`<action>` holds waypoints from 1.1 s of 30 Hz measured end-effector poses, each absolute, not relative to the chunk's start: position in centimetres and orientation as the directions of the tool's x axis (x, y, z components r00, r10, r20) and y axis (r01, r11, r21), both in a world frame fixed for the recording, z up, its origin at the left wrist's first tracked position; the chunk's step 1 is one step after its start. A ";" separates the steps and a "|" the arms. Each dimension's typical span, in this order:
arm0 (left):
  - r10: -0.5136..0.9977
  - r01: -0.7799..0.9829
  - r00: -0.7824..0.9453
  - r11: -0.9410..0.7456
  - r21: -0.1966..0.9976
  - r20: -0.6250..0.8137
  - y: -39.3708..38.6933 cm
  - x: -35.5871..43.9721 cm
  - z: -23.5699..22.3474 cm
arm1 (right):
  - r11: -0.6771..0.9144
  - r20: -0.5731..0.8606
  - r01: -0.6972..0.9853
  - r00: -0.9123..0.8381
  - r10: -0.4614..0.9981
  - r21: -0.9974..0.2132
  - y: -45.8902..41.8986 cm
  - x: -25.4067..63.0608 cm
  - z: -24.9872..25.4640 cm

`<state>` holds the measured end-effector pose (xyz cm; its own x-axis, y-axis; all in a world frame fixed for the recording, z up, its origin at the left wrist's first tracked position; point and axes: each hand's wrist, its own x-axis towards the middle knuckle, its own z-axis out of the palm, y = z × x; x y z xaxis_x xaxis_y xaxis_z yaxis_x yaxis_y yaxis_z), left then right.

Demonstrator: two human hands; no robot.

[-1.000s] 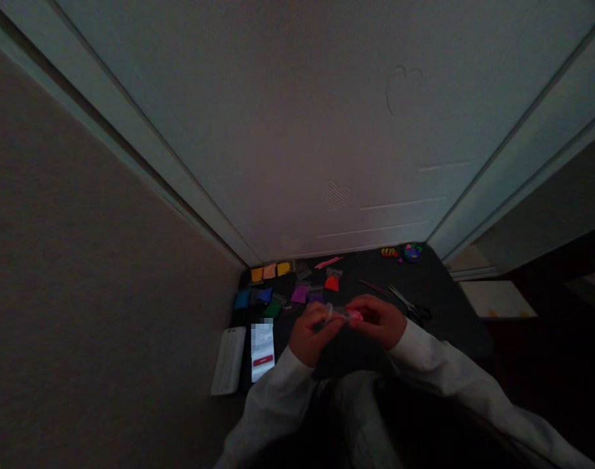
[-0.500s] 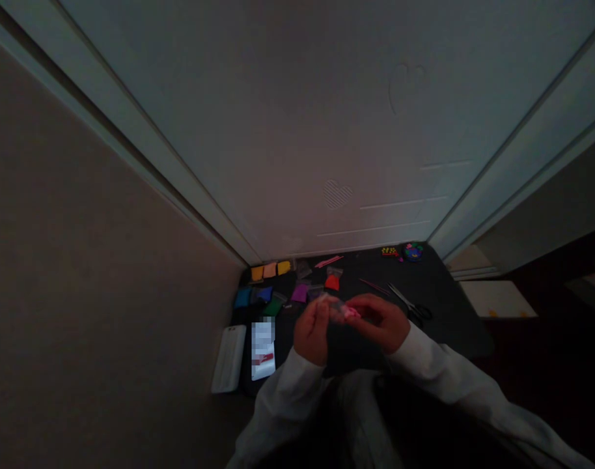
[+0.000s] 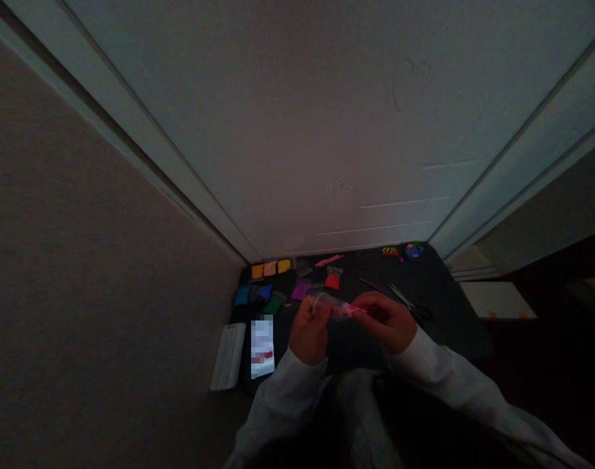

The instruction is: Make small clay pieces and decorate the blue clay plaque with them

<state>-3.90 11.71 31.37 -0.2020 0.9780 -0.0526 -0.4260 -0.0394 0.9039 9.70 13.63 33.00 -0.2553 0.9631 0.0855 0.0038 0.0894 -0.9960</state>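
Observation:
Over the dark table, my left hand (image 3: 309, 331) pinches one end of a small clear plastic bag (image 3: 333, 306). Soft-looking pink material (image 3: 352, 311) shows at the bag's other end, where the fingers of my right hand (image 3: 389, 320) close on it. I cannot tell whether the pink material is inside the bag or partly out of it. Just beyond my hands lie a bag with red material (image 3: 332, 281) and another with purple material (image 3: 300, 290). The fingertips of both hands are partly hidden.
More bags, including green (image 3: 274, 303), blue (image 3: 264, 293) and yellow (image 3: 284, 266), lie at the left. A lit phone (image 3: 262, 352) sits beside a white case (image 3: 229, 357). Scissors (image 3: 409, 303) lie right of my hands; pink strips (image 3: 329, 260) are near the wall (image 3: 278, 163).
My hands have drawn slightly apart, the left one moving a little left and the right one right. More of the clear bag shows stretched between them.

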 end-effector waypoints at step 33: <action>0.839 -0.480 -0.477 0.001 0.877 -0.262 11.7 -7.8 27.2 | -0.234 -0.140 -0.245 -0.347 0.927 -0.941 15.0 11.5 29.9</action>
